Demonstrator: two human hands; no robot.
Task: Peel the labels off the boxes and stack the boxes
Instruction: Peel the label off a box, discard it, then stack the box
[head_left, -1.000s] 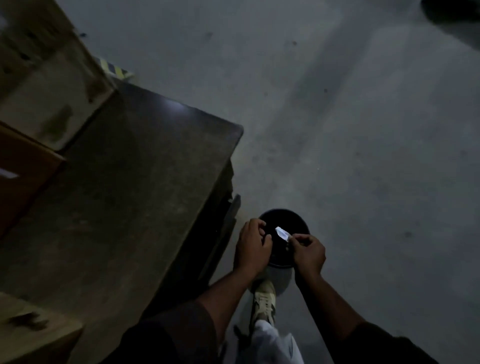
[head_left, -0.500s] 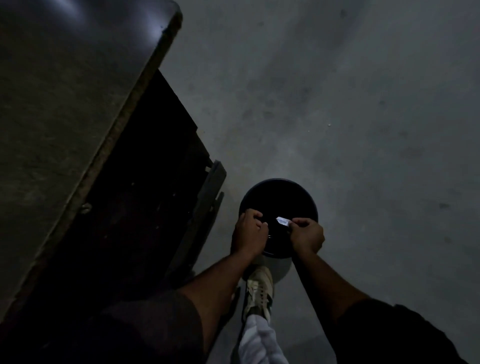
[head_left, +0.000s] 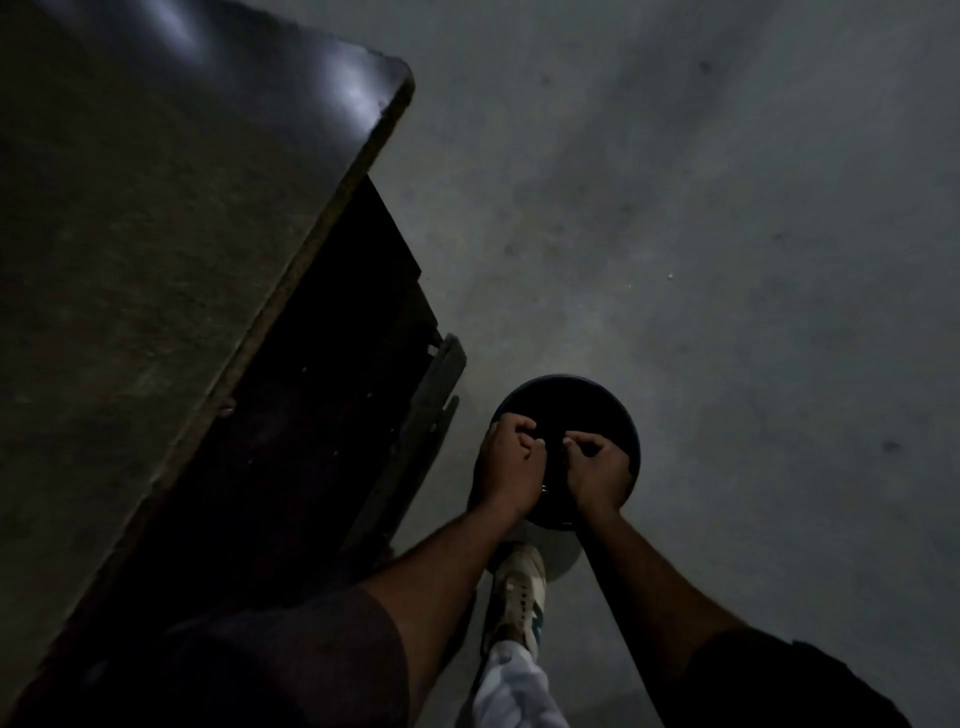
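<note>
The head camera looks steeply down in dim light. Both hands are held close together, just apart, over the dark mouth of a round black bin (head_left: 597, 402) standing on the grey concrete floor (head_left: 727, 260). The left hand (head_left: 506, 467) has its fingers curled tightly inward, thumb against the forefinger; whether anything is pinched there cannot be told. The right hand (head_left: 595, 470) is likewise curled, fingertips drawn in toward the thumb, and nothing it might hold can be made out in the gloom. No label or box can be made out. The bin's inside is pure black and shows nothing of its contents. Below the bin's near rim stands a pale lace-up sneaker (head_left: 519, 582) with a white trouser leg (head_left: 511, 686) above it. To the left runs a large dark tabletop with a worn pale edge (head_left: 208, 234), cut off by the frame; the space beneath it is lost in shadow.
</note>
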